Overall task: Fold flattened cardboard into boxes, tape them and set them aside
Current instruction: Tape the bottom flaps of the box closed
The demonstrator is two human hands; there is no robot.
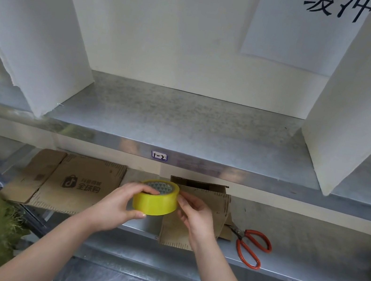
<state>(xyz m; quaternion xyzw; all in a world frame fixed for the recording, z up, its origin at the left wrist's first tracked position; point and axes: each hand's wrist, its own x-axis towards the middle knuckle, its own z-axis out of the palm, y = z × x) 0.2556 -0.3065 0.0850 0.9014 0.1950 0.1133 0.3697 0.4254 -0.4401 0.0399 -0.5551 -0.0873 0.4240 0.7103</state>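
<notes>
Head view showed the left grip (pixel 119 203) clasping the tape roll (pixel 155 200) just above the half-folded box (pixel 218 203), the right grip (pixel 195 216) pinching its rim, where a fingernail would best lift the loose end.

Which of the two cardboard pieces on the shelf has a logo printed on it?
The flat cardboard on the left; the partly folded box behind the tape roll shows no logo.

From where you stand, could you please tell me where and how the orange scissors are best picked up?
Take the scissors by their orange loops, from the right front: they lie flat, loops free, blades pointing left toward the folded cardboard.
</notes>
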